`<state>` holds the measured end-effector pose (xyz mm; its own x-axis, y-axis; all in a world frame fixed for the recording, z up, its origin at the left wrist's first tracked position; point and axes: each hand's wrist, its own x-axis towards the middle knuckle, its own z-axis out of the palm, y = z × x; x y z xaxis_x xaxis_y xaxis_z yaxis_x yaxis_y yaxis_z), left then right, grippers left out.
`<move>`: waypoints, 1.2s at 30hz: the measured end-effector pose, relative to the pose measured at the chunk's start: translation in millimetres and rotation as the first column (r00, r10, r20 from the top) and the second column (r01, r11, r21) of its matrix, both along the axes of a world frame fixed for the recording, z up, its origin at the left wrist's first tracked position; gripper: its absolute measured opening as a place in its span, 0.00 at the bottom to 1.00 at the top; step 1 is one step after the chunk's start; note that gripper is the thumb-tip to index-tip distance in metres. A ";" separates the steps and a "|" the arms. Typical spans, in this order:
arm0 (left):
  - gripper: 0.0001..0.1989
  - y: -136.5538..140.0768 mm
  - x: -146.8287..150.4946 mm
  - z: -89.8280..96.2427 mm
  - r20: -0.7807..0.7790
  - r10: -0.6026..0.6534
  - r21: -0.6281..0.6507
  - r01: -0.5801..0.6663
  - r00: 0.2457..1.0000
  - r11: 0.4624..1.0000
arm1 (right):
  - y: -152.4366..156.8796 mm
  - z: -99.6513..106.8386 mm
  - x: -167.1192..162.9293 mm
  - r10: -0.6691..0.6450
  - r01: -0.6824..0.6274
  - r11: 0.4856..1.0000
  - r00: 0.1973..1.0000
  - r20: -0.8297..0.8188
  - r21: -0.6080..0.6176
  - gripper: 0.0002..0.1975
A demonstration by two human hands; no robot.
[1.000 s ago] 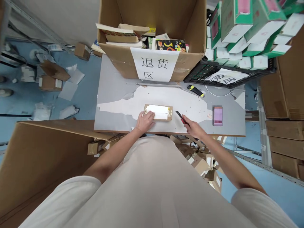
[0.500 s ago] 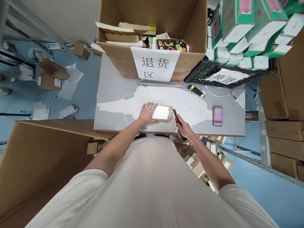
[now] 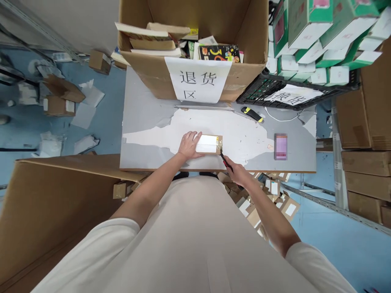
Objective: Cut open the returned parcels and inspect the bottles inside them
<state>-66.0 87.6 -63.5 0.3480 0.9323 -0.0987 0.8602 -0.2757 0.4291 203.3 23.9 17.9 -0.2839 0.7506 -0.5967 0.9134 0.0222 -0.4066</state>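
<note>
A small cardboard box (image 3: 219, 139) with a white label on top and clear tape at its right end lies on the worktable (image 3: 146, 156). My left hand (image 3: 189, 145) grips the box's left end, fingers over the far side and thumb along the near side. In my right hand (image 3: 237, 172) is a black and red utility knife (image 3: 226, 162), wrapped by the fingers. Its tip meets the near right corner of the box.
Behind stands a large carton (image 3: 146, 69) of books, beside a black crate (image 3: 253, 91) of green-and-white boxes. A black-and-yellow cutter (image 3: 252, 114) and a phone (image 3: 280, 147) lie on the table. A big open carton (image 3: 61, 195) is at my left; parcels (image 3: 288, 206) lie below right.
The knife has moved from beside the box's right end down to its near right corner. My left hand stays on the box. The view has shifted slightly.
</note>
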 end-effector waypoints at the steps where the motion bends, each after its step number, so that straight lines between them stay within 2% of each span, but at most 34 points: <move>1: 0.55 -0.4 -0.2 0.2 0.001 -0.002 -0.001 0.002 1.000 1.000 | -2.3 2.9 3.3 -0.020 0.020 1.000 1.000 -0.004 -0.004 0.30; 5: 0.58 -2.6 -3.6 2.4 0.016 -0.007 -0.007 0.007 1.000 1.000 | -8.0 5.0 24.6 -0.237 0.238 0.971 0.970 -0.058 0.013 0.34; 8: 0.56 -3.9 -6.8 8.1 0.014 0.017 -0.017 -0.017 1.000 1.000 | -7.6 -9.9 27.4 -0.442 0.452 0.892 0.878 -0.184 0.010 0.38; 9: 0.54 -4.1 -6.9 10.8 -0.003 0.045 -0.029 -0.045 0.999 0.999 | -6.5 -17.2 22.5 -0.515 0.530 0.848 0.816 -0.263 -0.014 0.37; 11: 0.51 -4.7 -4.8 16.3 -0.071 0.171 -0.059 -0.176 0.983 0.983 | -2.4 -32.5 3.9 -0.636 0.663 0.741 0.641 -0.429 -0.108 0.32; 13: 0.51 -6.8 -0.7 20.2 -0.151 0.363 -0.072 -0.377 0.919 0.924 | 5.6 -46.1 -22.3 -0.690 0.702 0.672 0.475 -0.547 -0.238 0.27; 15: 0.47 -12.6 2.4 21.3 -0.190 0.495 -0.085 -0.517 0.848 0.852 | 18.2 -56.0 -49.6 -0.693 0.652 0.673 0.389 -0.607 -0.351 0.24; 16: 0.42 -17.4 2.7 20.7 -0.184 0.508 -0.110 -0.531 0.841 0.840 | 26.0 -59.4 -61.7 -0.689 0.617 0.684 0.371 -0.623 -0.389 0.24; 18: 0.31 -30.9 0.8 17.7 -0.117 0.451 -0.192 -0.466 0.885 0.864 | 42.8 -63.7 -80.1 -0.688 0.584 0.693 0.360 -0.630 -0.423 0.22; 20: 0.24 -46.9 -3.4 13.5 -0.020 0.390 -0.254 -0.382 0.920 0.889 | 58.0 -65.8 -89.7 -0.690 0.587 0.694 0.375 -0.619 -0.417 0.20; 24: 0.24 -62.9 -13.0 5.3 0.070 0.404 -0.285 -0.369 0.912 0.885 | 68.3 -66.0 -87.1 -0.671 0.562 0.720 0.418 -0.612 -0.406 0.19; 27: 0.29 -39.8 -22.2 2.3 0.107 0.429 -0.247 -0.394 0.897 0.885 | 50.0 -63.4 -74.7 -0.676 0.594 0.706 0.404 -0.616 -0.385 0.21; 29: 0.31 -7.4 -28.6 1.7 0.163 0.410 -0.209 -0.375 0.897 0.903 | 28.8 -61.4 -66.2 -0.731 0.636 0.643 0.345 -0.588 -0.427 0.21; 30: 0.30 11.5 -31.3 1.5 0.204 0.372 -0.186 -0.337 0.905 0.923 | 17.5 -60.7 -63.0 -0.779 0.649 0.588 0.294 -0.554 -0.483 0.21; 32: 0.29 48.5 -34.6 0.9 0.284 0.246 -0.146 -0.212 0.927 0.966 | -2.1 -59.9 -60.2 -0.884 0.627 0.438 0.170 -0.435 -0.644 0.21; 34: 0.24 77.3 -35.4 -0.2 0.312 0.202 -0.216 -0.137 0.928 0.967 | -14.5 -59.8 -62.4 -0.946 0.556 0.304 0.077 -0.315 -0.774 0.19; 36: 0.20 93.3 -35.6 -0.8 0.311 0.219 -0.286 -0.129 0.925 0.950 | -18.5 -59.8 -67.0 -0.961 0.506 0.249 0.025 -0.275 -0.825 0.17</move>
